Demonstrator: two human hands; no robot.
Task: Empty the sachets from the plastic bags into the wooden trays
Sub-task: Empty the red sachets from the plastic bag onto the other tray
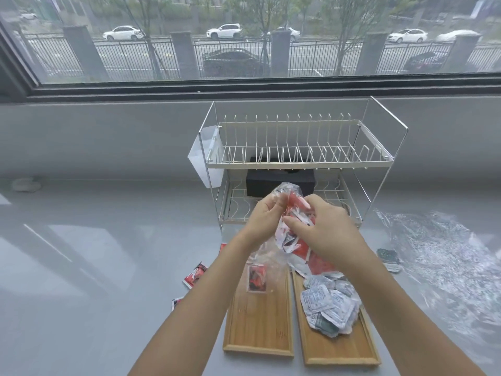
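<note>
Far left on the grey counter (95, 267): two loose red sachets, one (194, 274) lying flat, a 2nd (176, 303) nearer the cam., partly hidden by the left forearm. A 3rd red bit (222, 246) peeks out just behind the left wrist.

Left hand (264, 215) is raised over the trays, fingers curled and pinching the clear plastic bag (287, 202) near its top. Bag is held up betw. both hands, w/ red-and-white sachets (292, 240) bunched inside and hanging down toward the trays.

Below it, left wooden tray (257, 327) lies flat on the counter w/ one red sachet (257, 278) at its far end, seen through the loose plastic.

Right hand (325, 232) grips the bag from the other side, fingers curled round the plastic, thumb pressed into it.

Right wooden tray (339, 348) sits just beside the left one, parallel, narrow gap betw. them. A heap of white/grey sachets (330, 308) fills its far half; near half is bare wood.

Behind the hands: a two-tier wire dish rack (298, 147) against the wall, white plastic cup (206, 158) hung on its left side, black box (279, 183) on the lower tier.

Right of the trays: a small dark patterned item (389, 257), can't tell what it is, then a big crumpled sheet of clear plastic (447, 253) spread over the counter. Window (244, 36) runs across the top.
</note>
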